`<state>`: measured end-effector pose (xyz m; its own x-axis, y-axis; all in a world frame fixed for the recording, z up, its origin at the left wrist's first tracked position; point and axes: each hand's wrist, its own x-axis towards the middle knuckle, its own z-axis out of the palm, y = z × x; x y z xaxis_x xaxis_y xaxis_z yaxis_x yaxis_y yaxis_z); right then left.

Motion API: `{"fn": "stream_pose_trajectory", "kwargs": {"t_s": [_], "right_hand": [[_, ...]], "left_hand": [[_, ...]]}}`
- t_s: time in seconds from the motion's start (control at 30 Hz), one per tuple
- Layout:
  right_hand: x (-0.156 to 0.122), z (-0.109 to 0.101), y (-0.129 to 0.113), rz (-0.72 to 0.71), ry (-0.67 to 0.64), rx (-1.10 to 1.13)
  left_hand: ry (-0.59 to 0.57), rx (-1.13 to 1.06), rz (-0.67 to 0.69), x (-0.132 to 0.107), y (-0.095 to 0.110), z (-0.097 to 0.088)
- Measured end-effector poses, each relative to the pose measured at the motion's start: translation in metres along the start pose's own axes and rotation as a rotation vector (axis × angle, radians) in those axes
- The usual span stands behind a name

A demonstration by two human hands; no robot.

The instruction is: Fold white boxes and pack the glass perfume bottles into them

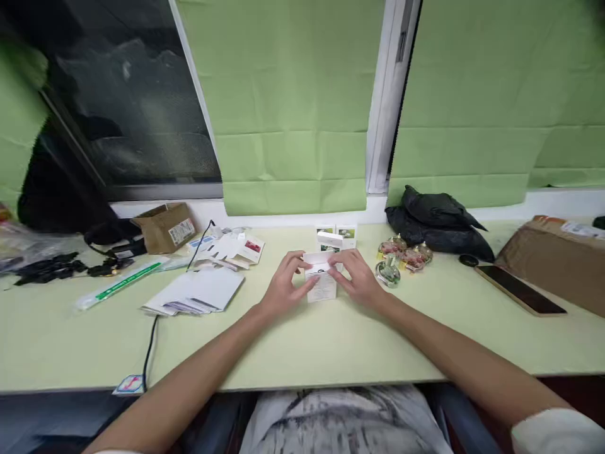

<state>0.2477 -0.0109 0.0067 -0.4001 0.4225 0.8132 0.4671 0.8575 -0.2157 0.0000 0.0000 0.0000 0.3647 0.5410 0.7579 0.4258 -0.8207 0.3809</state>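
A small white carton [323, 290] with printed text on its front stands on the table between my hands, its top flap raised. My left hand [287, 282] grips the carton's left upper edge between thumb and fingers. On the other side, my right hand [358, 277] pinches the top near the flap. The inside of the carton is mostly hidden by the fingers. Right behind it are several similar white boxes [348, 236] with green pictures. To the right of my right hand sit a clear greenish glass bottle [388, 272] and pink-and-gold ornate bottles [416, 257].
On the left lie folded white cardboard sheets [198, 291], flattened box pieces [236, 249], a green-striped plastic packet [127, 282], a black cable and an opened brown box [166, 228]. A black bag [435, 221], phone [520, 290] and large brown carton [558, 258] occupy the right.
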Motion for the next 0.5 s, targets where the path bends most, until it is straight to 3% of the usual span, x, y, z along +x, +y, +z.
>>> {"fn": "stream_pose_trajectory", "kwargs": {"t_s": [0.17,0.27,0.5], "right_hand": [[-0.0037,0.0051,-0.0003,0.237,0.133,0.122],[-0.0027,0.0050,-0.0021,0.316,0.147,0.170],[0.0017,0.0011,-0.0060,0.170,0.118,0.093]], "left_hand": [[0.072,0.036,0.087,0.0019,0.0002,-0.0008],[0.099,0.037,0.140,0.0029,0.0037,-0.0007],[0.077,-0.038,0.089,0.0022,0.0082,-0.0030]]}}
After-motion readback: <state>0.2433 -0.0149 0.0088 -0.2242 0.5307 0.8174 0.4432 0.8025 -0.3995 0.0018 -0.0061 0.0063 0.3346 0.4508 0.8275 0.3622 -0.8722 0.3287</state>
